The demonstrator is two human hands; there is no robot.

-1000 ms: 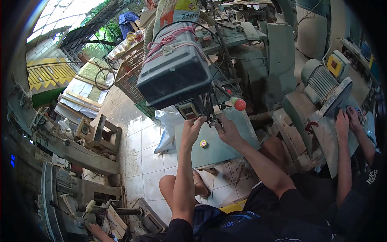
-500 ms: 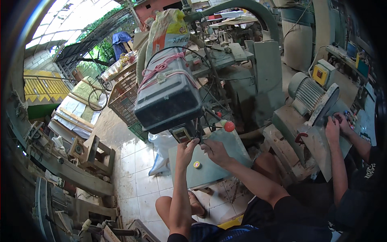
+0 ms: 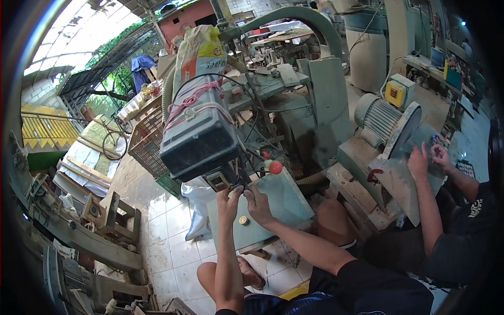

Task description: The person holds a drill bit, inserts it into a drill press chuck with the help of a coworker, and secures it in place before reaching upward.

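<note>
A dark drill press head [image 3: 200, 137], bound with pink cord, stands in front of me over a grey-green work surface [image 3: 283, 210]. Just beneath its switch, my left hand [image 3: 229, 203] and my right hand [image 3: 258, 206] meet close together near the spindle. Fingers on both hands are closed in a pinch; what lies between them is too small or hidden to name. On the surface below my hands sits a small round yellow container [image 3: 243, 220] with a printed top. A red-knobbed feed handle [image 3: 274, 167] sticks out to the right of the press.
To the right, a co-worker's hands [image 3: 420, 163] are raised beside a disc sander [image 3: 401, 131] with a grey motor. A brown plastic crate [image 3: 147, 137] stands left of the press, a white sack [image 3: 197, 207] below it. Wooden pieces and machines [image 3: 113, 215] line the left side.
My view has turned slightly right, so the press appears further left. Both my hands stay near the spindle, still pinched. The co-worker's hands have moved apart, fingers lifted.
</note>
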